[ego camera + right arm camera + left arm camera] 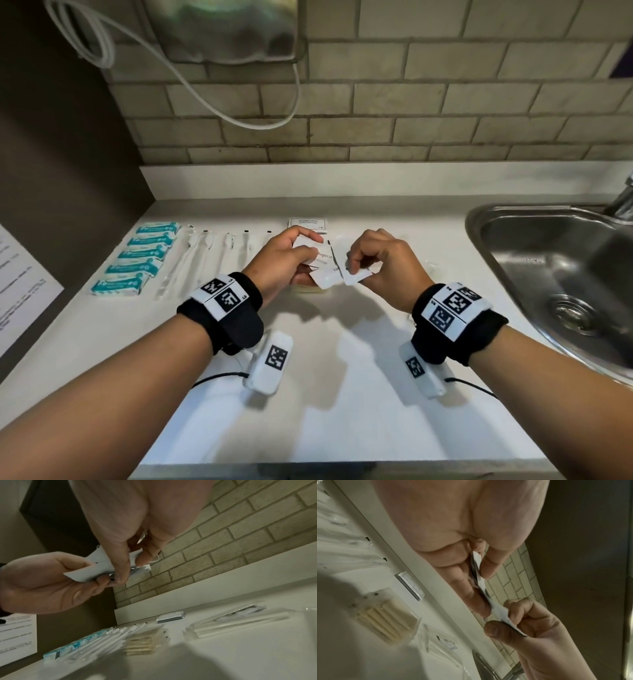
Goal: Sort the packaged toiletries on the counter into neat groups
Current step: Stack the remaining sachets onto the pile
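Observation:
Above the white counter (342, 359) my left hand (308, 257) grips a small fan of white toothpaste sachets (325, 262). My right hand (352, 265) pinches one sachet (358, 277) at the fan's right end between thumb and fingers. In the left wrist view the left fingers (471, 588) clamp the sachets (477, 573) while the right hand (510, 623) holds the end one (500, 612). In the right wrist view the right hand's fingertips (121, 574) sit on the sachets (96, 568) held in my left hand (96, 573).
On the counter lie a column of teal packets (144, 257), clear-wrapped toothbrushes (205, 260), a stack of conditioner sachets (306, 224), cotton swab packs (140, 643) and clear packs (231, 623). A steel sink (561, 274) is on the right; a brick wall stands behind.

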Action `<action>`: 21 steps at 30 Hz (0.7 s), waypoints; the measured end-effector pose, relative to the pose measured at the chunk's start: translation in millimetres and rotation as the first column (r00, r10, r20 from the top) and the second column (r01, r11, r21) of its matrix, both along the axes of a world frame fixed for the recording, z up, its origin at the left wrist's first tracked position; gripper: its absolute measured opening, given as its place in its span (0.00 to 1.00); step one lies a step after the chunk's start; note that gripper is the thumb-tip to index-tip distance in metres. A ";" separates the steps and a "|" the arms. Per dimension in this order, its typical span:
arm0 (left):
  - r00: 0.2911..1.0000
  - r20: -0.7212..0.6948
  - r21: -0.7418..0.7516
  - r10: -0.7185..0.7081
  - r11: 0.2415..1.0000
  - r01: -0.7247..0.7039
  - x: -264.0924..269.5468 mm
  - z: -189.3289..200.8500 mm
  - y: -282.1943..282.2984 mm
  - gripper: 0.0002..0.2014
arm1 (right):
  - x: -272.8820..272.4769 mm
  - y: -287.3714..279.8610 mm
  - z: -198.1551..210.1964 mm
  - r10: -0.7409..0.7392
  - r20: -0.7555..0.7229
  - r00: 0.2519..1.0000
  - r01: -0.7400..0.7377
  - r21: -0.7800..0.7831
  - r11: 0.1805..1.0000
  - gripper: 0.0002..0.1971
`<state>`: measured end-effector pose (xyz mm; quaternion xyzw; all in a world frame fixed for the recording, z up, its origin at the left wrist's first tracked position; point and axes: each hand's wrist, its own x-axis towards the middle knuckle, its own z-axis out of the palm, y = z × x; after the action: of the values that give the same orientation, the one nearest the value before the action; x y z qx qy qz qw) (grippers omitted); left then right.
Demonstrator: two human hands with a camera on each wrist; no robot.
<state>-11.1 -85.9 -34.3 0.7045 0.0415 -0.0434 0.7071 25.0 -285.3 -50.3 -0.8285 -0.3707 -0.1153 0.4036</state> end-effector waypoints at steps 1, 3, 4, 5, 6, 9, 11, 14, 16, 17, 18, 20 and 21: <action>1.000 -0.003 -0.007 0.003 1.000 -0.003 -1.5 -0.7 0.1 0.08 | -1.5 0.6 -0.1 0.001 0.003 1.000 -0.001 -0.010 1.000 0.15; 1.000 0.010 0.012 -0.008 1.000 0.008 -5.5 -2.7 1.0 0.06 | -4.7 2.2 1.2 0.001 -0.034 0.999 -0.002 -0.009 1.000 0.12; 1.000 0.023 0.031 -0.020 0.999 0.019 -7.6 -4.1 1.8 0.09 | -5.8 3.0 2.4 0.001 -0.081 0.997 -0.001 0.004 1.000 0.11; 0.999 0.037 0.046 -0.031 0.999 0.029 -9.4 -5.9 3.0 0.12 | -6.4 3.6 3.6 0.002 -0.142 0.990 0.001 0.020 1.000 0.11; 0.998 0.051 0.070 -0.036 0.997 0.033 -11.3 -7.1 4.5 0.15 | -6.5 4.3 5.1 0.003 -0.204 0.979 0.004 0.032 0.999 0.11; 0.997 0.076 0.166 -0.010 0.986 -0.003 -11.7 -10.7 10.0 0.17 | -7.1 4.7 8.0 0.027 -0.324 0.946 -0.019 0.029 0.999 0.11; 0.996 0.091 0.208 0.012 0.978 -0.031 -12.2 -11.6 11.8 0.17 | -6.4 3.4 8.1 0.027 -0.339 0.940 -0.027 0.006 1.000 0.09; 0.994 0.105 0.203 0.020 0.978 -0.041 -12.5 -13.3 12.0 0.16 | -6.4 1.8 5.8 0.036 -0.356 0.934 -0.053 -0.039 0.998 0.11; 0.994 0.110 0.187 0.017 0.982 -0.038 -11.1 -14.4 11.4 0.15 | -7.6 2.1 4.4 0.050 -0.323 0.945 -0.089 -0.105 0.990 0.13; 0.993 0.116 0.184 0.017 0.982 -0.038 -10.1 -14.6 10.8 0.15 | -7.8 2.2 3.5 0.047 -0.284 0.958 -0.092 -0.147 0.985 0.13; 0.993 0.120 0.184 0.017 0.982 -0.040 -9.2 -14.7 10.2 0.15 | -8.0 2.6 3.5 0.037 -0.244 0.969 -0.082 -0.177 0.981 0.13; 0.992 0.127 0.183 0.020 0.982 -0.044 -7.8 -14.7 8.7 0.15 | -7.3 3.9 4.9 0.014 -0.212 0.977 -0.050 -0.168 0.985 0.09; 0.992 0.126 0.181 0.018 0.983 -0.041 -7.4 -14.7 7.5 0.15 | -5.8 4.8 5.4 0.001 -0.221 0.975 -0.033 -0.144 0.989 0.08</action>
<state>-18.5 -78.4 -49.0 0.7672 0.0118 0.0150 0.6411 19.2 -280.5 -44.9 -0.8604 -0.3383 0.0081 0.3812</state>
